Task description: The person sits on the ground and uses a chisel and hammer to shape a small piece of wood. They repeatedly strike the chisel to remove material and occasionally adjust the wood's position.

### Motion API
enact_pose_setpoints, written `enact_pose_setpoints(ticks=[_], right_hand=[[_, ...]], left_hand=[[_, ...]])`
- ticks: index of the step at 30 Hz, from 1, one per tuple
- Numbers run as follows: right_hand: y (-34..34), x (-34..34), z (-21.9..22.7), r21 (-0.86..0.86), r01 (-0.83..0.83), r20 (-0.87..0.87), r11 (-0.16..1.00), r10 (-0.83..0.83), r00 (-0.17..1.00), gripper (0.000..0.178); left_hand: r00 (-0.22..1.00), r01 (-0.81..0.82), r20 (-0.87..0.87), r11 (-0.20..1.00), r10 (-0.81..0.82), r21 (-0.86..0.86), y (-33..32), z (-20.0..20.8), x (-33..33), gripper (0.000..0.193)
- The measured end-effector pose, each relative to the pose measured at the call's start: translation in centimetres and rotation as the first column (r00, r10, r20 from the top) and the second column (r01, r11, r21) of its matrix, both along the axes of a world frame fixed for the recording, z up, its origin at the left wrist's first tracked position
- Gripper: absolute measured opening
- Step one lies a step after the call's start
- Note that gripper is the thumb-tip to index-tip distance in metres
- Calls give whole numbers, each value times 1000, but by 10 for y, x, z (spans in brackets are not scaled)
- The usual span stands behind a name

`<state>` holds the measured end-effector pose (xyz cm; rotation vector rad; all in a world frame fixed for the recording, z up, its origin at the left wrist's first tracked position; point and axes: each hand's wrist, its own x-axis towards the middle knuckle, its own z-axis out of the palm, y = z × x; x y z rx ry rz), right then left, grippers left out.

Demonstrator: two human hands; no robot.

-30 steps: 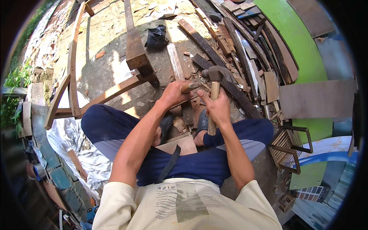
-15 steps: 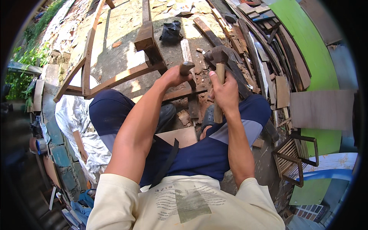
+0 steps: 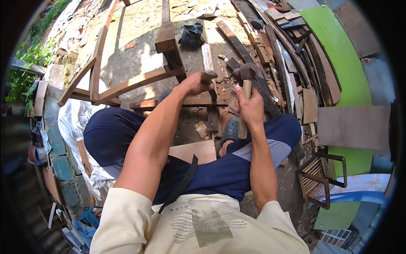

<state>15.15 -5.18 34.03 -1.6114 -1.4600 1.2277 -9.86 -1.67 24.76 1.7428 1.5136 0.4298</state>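
Note:
My right hand (image 3: 250,103) is closed around the pale wooden handle of a hammer (image 3: 246,86), held upright with its dark metal head on top. My left hand (image 3: 192,86) grips a chisel-like tool (image 3: 208,76); its rounded brown end pokes out of the fist, and its lower part reaches down toward crossed wood. There, a brown wooden bar (image 3: 196,102) lies across an upright-running strip of wood (image 3: 213,116). The fist partly hides the tool, so its exact kind is unclear. The hammer head is apart from it, to the right.
A wooden frame (image 3: 137,86) stands at the front left, beside a black plastic bag (image 3: 191,34). Piled planks (image 3: 296,59) run along the right. A flat board (image 3: 194,151) lies between my legs, near a grey clog (image 3: 230,129). A slatted wooden piece (image 3: 317,178) stands right.
My left knee has swung outward to the left, and the left clog has moved forward beyond the wooden bar, baring more of it. The hammer is slightly lower; both grips stay the same.

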Motion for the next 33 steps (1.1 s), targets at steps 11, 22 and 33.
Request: enact_pose_setpoints(ticks=[11, 22, 33], right_hand=[[-2, -34, -5, 28, -160, -403, 987, 158, 901, 71], [-9, -48, -21, -103, -145, -501, 984, 75, 862, 60], [16, -31, -18, -25, -40, -529, 999, 20, 848, 41]], left_hand=[[984, -118, 145, 989, 104, 94, -35, -7, 16, 34], [994, -112, 10, 989, 111, 92, -42, 2, 23, 45], [992, -50, -110, 996, 58, 74, -10, 9, 51, 43]])
